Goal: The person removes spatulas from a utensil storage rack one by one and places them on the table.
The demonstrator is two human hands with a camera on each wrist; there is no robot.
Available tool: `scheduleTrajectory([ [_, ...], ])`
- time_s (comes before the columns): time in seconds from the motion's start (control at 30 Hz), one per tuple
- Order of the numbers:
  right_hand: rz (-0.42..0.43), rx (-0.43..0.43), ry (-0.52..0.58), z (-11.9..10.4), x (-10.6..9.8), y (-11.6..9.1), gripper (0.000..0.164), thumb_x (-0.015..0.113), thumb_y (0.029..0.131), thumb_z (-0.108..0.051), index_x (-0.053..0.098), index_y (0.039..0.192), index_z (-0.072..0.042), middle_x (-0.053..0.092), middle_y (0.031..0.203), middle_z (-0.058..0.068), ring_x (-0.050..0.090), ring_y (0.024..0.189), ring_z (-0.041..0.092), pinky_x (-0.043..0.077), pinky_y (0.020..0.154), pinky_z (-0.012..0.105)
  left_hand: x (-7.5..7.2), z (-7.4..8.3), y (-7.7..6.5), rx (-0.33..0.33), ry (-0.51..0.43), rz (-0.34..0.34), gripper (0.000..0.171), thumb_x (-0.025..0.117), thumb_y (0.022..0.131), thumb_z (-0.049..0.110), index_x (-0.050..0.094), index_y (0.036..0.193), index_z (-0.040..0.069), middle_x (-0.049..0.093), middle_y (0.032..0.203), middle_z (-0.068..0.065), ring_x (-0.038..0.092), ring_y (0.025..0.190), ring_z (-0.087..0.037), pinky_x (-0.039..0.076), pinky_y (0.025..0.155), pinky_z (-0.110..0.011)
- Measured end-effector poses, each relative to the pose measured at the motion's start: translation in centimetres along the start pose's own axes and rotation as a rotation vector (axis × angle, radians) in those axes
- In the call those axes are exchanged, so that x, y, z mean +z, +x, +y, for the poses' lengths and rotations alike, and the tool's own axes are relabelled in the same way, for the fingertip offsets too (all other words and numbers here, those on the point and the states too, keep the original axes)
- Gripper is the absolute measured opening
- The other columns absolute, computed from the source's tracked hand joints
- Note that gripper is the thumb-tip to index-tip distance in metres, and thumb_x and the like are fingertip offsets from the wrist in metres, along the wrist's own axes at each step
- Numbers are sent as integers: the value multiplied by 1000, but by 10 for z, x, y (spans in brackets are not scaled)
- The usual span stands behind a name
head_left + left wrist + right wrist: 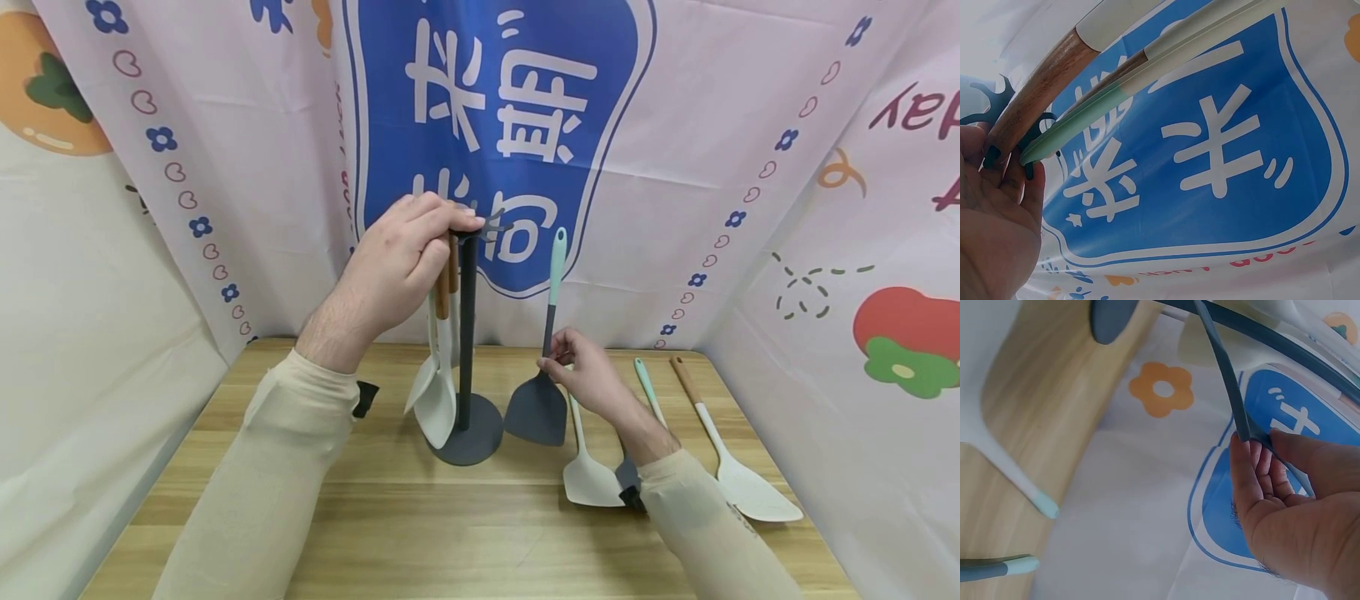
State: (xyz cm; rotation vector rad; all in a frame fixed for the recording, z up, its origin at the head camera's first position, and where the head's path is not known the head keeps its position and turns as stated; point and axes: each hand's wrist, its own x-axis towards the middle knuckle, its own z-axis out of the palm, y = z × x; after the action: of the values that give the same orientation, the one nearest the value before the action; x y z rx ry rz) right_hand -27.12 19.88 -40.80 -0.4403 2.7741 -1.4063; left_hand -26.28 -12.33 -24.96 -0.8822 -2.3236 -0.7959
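My left hand (401, 254) grips the hooked top of a dark utensil rack (467, 333). Beside its fingers hang a white spoon-like utensil with a wooden handle (442, 287) and other white utensils, partly overlapping. In the left wrist view, a wooden handle (1041, 94) and a mint handle (1075, 122) hang at the hooks near the fingertips. With thumb and fingers, my right hand (588, 375) pinches the dark grey shaft of a spatula (537, 410), held upright right of the rack, its mint handle pointing up. The right wrist view shows its dark shaft (1225, 369) at the fingertips.
On the wooden table (465, 533), to the right, lie a white spatula (592, 482), a dark utensil with a mint handle (648, 387) partly behind the right forearm, and a white spatula with a wooden handle (753, 492). Printed curtains (285, 208) enclose the table's back and sides.
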Motion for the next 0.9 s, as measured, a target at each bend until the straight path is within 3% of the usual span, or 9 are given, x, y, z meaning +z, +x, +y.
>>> scheduleTrajectory([
  [0.63, -126, 55, -17, 19, 21, -19, 19, 74, 114, -9, 63, 126, 1, 74, 123, 21, 82, 110, 27, 74, 89, 34, 0, 0, 0, -1, 1, -3, 50, 41, 117, 20, 79, 150, 23, 77, 150, -4, 65, 140, -29, 46, 137, -54],
  [0.9, -166, 39, 17, 26, 29, -27, 20, 74, 113, -6, 59, 125, 1, 73, 119, 20, 82, 103, 24, 75, 84, 35, 0, -1, 0, 3, -2, 1, 49, 42, 117, 20, 79, 150, 22, 77, 150, -4, 65, 139, -29, 47, 136, -54],
])
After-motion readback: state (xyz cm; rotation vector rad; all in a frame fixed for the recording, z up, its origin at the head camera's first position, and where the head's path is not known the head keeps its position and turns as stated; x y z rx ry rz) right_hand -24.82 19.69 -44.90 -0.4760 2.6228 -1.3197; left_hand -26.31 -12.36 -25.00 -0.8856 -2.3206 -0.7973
